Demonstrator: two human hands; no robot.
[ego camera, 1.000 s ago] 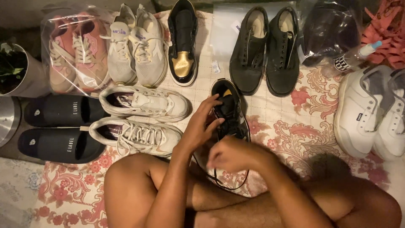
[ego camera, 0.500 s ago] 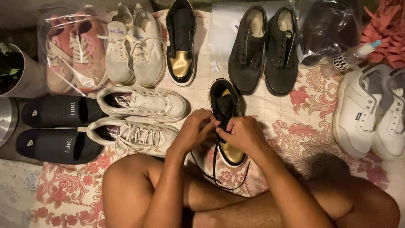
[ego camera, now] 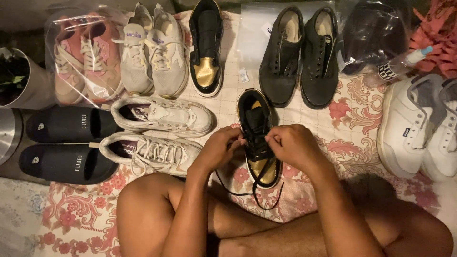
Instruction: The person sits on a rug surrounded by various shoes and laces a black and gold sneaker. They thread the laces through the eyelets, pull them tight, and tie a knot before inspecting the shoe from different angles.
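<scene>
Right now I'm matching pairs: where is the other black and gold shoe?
In the head view, the other black and gold shoe stands in the top row, left of centre, between the white sneakers and the black lace-up pair.

Black high-top sneaker with gold toe (ego camera: 259,138) lies upright on its sole on the floral cloth, toe toward the person, opening away. Black laces (ego camera: 252,188) partly undone, loose ends trailing over the toe onto the cloth.
</scene>
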